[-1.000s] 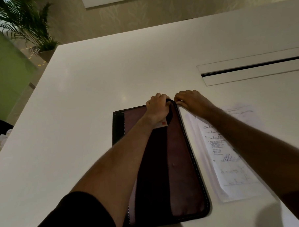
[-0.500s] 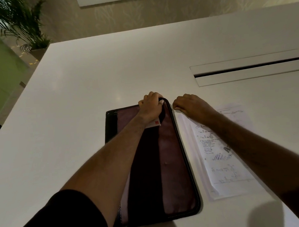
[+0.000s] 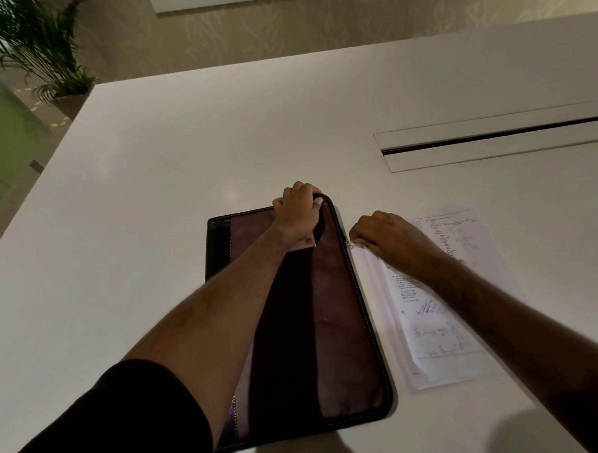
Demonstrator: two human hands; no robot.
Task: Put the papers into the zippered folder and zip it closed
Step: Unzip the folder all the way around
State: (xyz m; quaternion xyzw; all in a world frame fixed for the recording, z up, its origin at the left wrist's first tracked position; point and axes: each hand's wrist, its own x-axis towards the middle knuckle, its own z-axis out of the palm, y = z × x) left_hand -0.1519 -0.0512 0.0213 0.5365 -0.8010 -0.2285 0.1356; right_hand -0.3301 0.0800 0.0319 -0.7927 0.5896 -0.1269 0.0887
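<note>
A dark maroon zippered folder (image 3: 333,327) with black trim lies flat on the white table (image 3: 154,232) in front of me. My left hand (image 3: 298,211) grips its far right corner, fingers curled over the edge. My right hand (image 3: 382,234) pinches the small metal zipper pull (image 3: 351,245) on the folder's right edge, a short way down from that corner. A white card with a red mark (image 3: 307,243) peeks out under my left wrist. The papers (image 3: 442,326), printed and handwritten sheets, lie just right of the folder, partly under my right forearm.
A long recessed cable slot (image 3: 499,142) runs across the table at the far right. A potted palm (image 3: 36,49) stands beyond the table's far left corner, by a green wall. The table's left edge slants away from me.
My right hand has moved from the folder's far right corner down along its right edge toward me, with the zipper pull. My left hand stays gripping the corner.
</note>
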